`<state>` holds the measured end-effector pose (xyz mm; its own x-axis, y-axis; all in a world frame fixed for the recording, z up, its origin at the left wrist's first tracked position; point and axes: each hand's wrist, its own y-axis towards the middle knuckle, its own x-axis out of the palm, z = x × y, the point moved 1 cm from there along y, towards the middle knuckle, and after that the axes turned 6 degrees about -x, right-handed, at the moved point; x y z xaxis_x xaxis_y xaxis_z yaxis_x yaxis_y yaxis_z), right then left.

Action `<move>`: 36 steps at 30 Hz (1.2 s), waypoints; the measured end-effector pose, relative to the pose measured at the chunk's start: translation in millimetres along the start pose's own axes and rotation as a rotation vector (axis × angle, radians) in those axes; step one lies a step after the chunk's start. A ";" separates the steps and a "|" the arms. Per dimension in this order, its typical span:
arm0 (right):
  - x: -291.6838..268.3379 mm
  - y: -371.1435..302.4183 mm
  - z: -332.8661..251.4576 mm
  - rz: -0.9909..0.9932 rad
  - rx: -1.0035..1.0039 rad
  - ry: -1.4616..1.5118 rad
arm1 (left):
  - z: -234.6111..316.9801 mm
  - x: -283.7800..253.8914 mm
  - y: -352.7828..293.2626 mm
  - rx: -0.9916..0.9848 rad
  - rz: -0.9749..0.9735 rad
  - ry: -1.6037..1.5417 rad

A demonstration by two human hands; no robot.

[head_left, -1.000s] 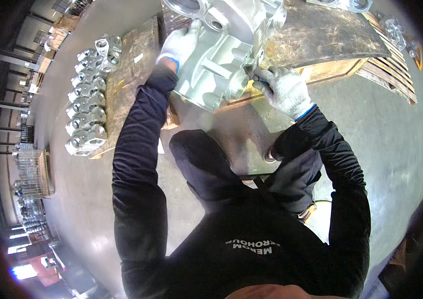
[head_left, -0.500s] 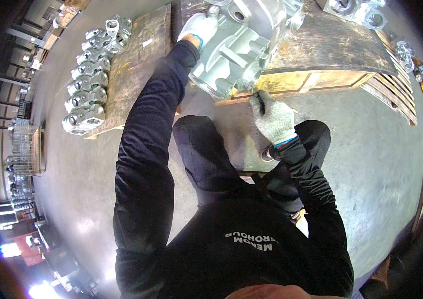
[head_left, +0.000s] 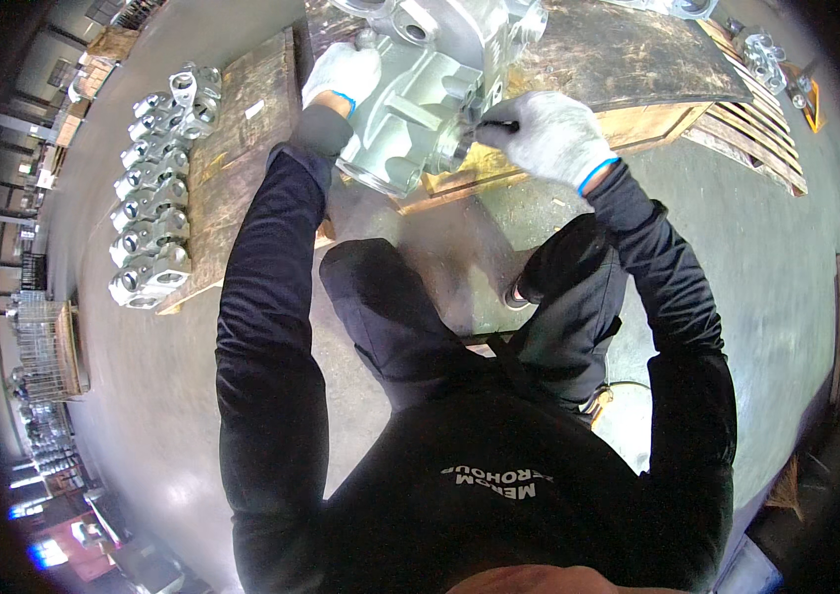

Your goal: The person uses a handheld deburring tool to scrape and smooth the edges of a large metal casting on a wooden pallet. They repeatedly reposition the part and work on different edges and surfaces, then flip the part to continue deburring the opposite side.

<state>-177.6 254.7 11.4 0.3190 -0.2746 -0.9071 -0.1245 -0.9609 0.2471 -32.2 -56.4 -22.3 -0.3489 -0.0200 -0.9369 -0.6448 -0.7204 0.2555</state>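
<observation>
A large silver-grey metal casting (head_left: 405, 114) with round bores and raised ribs stands in front of me at the edge of a wooden platform. My left hand (head_left: 345, 74), in a white knit glove, grips its upper left side with curled fingers. Against its right side is my right hand (head_left: 550, 139), gloved alike, with its fingers closed in a pinch. Something small and dark shows between those fingers, too little of it to name. The spot where the right fingertips meet the casting is partly hidden.
The wooden platform (head_left: 628, 59) extends right, with a slatted pallet (head_left: 751, 129) beyond. On the left, several smaller castings (head_left: 152, 223) line another wooden board (head_left: 232, 139). Wire cages (head_left: 44, 342) stand farther left. My knees are just below the casting.
My right hand has risen from below the casting's lower right corner to its right side. My left hand stays on the casting. The whole view has shifted slightly.
</observation>
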 end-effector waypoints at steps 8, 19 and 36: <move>126.6 -37.6 15.3 0.265 0.339 0.848 | 8.2 -6.8 -5.9 -0.100 -0.066 -0.050; 97.2 -46.8 55.2 0.263 0.379 0.320 | 19.3 -14.5 -18.0 -0.124 -0.084 -0.120; 72.6 -35.3 82.0 0.117 0.074 -0.271 | 8.1 -36.6 -13.2 0.107 -0.335 -0.520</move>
<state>-227.0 271.5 -91.1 0.0370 -0.3545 -0.9343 -0.2172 -0.9155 0.3387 -16.4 -40.5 10.6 -0.3840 0.5543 -0.7385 -0.8318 -0.5548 0.0161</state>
